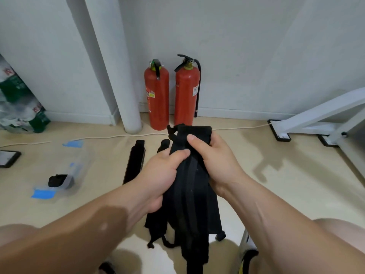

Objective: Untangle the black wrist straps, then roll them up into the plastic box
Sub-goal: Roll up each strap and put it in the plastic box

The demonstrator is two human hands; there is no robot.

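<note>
At the far left, wrapped packs of bottles lean against the wall. Nearer the middle, the clear plastic box with blue clips lies on the beige floor, and a rolled strap sits in its near end. To the right of the box, well apart from it, a flat strap lies stretched out on the floor. A second strap shows just beyond the knuckles of the left hand.

That hand's fingers are curled round the left edge of the bundle of black wrist straps, with the thumb pressed onto its front. The bundle is held above the floor between both hands. Its upper end, with thin cords, bunches above the fingers, and its long tails hang down between the forearms.

The right hand grips the bundle's upper right side, thumb on top and fingers wrapped behind. The two thumbs almost meet.

Behind the hands, two red fire extinguishers stand against the wall, beside a white pipe. At the far right, a white frame rests on black feet.
</note>
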